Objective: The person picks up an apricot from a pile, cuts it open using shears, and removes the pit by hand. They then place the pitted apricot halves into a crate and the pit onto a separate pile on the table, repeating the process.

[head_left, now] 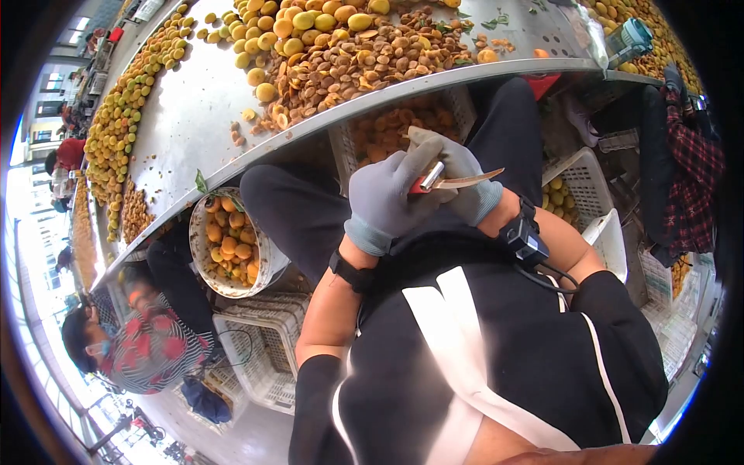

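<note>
My left hand, in a grey glove, is closed around the red handle of a knife. The curved blade points right, crossing in front of my right hand. That hand, gloved too, is closed and pressed against the left one. Whatever its fingers hold is hidden. Beyond both hands, between my knees, a plastic crate holds orange apricot halves. A heap of brown pits and cut pieces lies on the metal table, with whole yellow apricots behind it.
The metal table's edge runs above my knees. A white bucket of apricots stands at my left, near stacked crates. Another crate sits at my right. Co-workers sit on both sides. A teal-lidded jar lies at upper right.
</note>
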The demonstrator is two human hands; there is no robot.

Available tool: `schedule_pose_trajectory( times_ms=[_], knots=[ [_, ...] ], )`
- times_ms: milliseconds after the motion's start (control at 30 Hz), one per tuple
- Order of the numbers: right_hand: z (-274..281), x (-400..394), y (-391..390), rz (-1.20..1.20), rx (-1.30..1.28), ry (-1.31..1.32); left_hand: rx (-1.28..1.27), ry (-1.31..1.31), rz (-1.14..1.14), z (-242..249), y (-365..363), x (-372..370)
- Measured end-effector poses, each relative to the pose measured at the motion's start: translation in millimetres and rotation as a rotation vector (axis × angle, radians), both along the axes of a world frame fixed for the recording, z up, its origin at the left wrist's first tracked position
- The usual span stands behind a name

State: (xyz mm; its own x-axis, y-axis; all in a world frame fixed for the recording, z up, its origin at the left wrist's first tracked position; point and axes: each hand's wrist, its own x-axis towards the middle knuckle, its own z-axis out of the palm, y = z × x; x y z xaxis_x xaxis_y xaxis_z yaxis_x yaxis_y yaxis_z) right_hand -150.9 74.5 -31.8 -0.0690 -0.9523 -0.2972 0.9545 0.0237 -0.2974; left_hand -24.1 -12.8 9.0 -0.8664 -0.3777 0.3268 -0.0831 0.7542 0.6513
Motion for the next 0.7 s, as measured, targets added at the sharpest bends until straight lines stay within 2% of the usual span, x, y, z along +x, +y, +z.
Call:
schedule_pose_trajectory(
  times_ms=[100, 167, 233, 267, 333, 367, 400, 467, 500, 533, 567, 600, 667, 700],
  knots=[
    [4.1, 2.9, -9.6, -0.081, -0.095, 0.097, -0.018, 0.015, 0.029, 15.5, 0.9, -5.1],
    [19.2, 10.0, -15.9, -0.367, 0.081, 0.592, 0.018, 0.045, 0.049, 15.6, 3.6, -8.1],
    [52.2, 19.7, -15.7, -0.451, 0.039, 0.599, 0.292, 0.309, 0.057, 12.6, 11.0, -9.7],
    [68.3, 22.9, -15.5, -0.541, -0.009, 0.616, 0.294, 0.309, 0.060, 16.2, 18.4, -11.6],
    [76.5, 26.1, -21.7, -0.627, -0.064, 0.632, 1.089, 0.517, 0.125, 29.5, 30.1, -15.2],
    [76.6, 25.8, -25.3, -0.649, -0.103, 0.644, 1.018, 0.472, 0.225, 26.3, 27.0, -18.5],
    [75.9, 23.7, -29.0, -0.671, -0.144, 0.658, 1.014, 0.478, 0.221, 26.2, 20.9, -15.7],
    [61.1, 11.9, -31.6, -0.635, -0.117, 0.710, 1.587, 0.267, -0.064, 28.7, 4.8, -5.8],
    [52.6, 6.3, -35.2, -0.540, -0.050, 0.509, 1.504, 0.258, 0.036, 31.9, 9.9, -11.8],
    [43.3, -3.3, -38.4, -0.453, 0.012, 0.315, 1.500, 0.260, 0.019, 25.1, 5.1, -12.7],
    [33.1, -13.2, -32.9, -0.267, -0.115, 0.076, 1.632, 0.284, -0.080, 13.7, 1.4, -7.6],
    [20.1, -17.0, -29.2, -0.272, -0.114, 0.076, 1.761, 0.307, -0.182, 8.3, -0.1, -4.4],
    [-5.4, -22.5, -21.8, -0.151, -0.058, 0.368, 1.782, 0.333, -0.159, 2.3, 1.2, -0.8],
    [-10.6, -30.3, -15.8, -0.024, -0.171, 0.008, 1.775, 0.331, -0.117, 1.2, -1.0, 1.5]
  ],
)
